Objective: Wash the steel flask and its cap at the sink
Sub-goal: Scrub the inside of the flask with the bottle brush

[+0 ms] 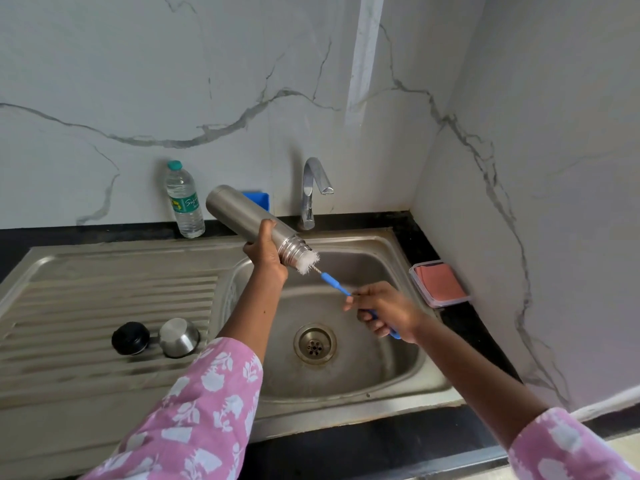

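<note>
One steel flask [239, 209]: tilted above sink basin [363, 372].
Left hand [266, 254]: fingers clasp steel flask.
Right hand [388, 311]: fingers clasp bottle brush [330, 280] at flask mouth.

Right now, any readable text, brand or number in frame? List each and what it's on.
"Sig": white script on the green label of the plastic water bottle; the rest of the word can't be read.
Yellow emblem and small print on the same label: too blurred to read.
Steel flask, black cap, steel cup, bottle brush: no visible text.
</note>
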